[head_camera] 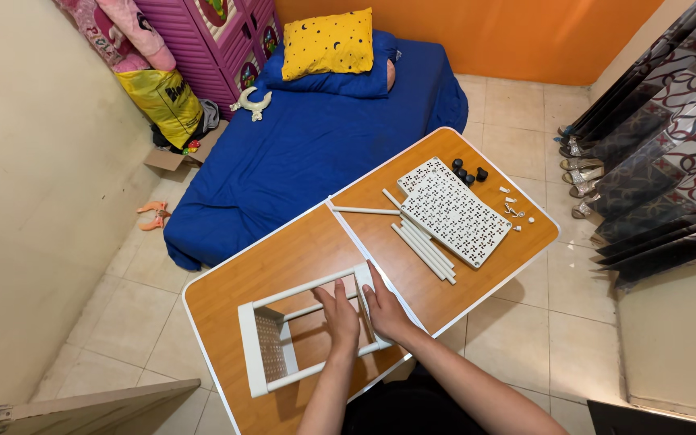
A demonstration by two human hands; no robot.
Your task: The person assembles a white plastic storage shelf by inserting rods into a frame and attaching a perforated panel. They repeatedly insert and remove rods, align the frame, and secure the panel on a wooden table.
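Your left hand (340,316) lies flat, fingers open, on a rod of the white frame (308,334) at the table's (227,282) near end, while your right hand (384,308) curls around its end panel, with loose rods (424,246) and perforated panels (454,211) lying farther along.

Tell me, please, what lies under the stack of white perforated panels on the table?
Several loose white tubes stick out from beneath the perforated panels, resting on the orange table. How far the tubes run underneath, and whether anything else lies there, is hidden by the panels.
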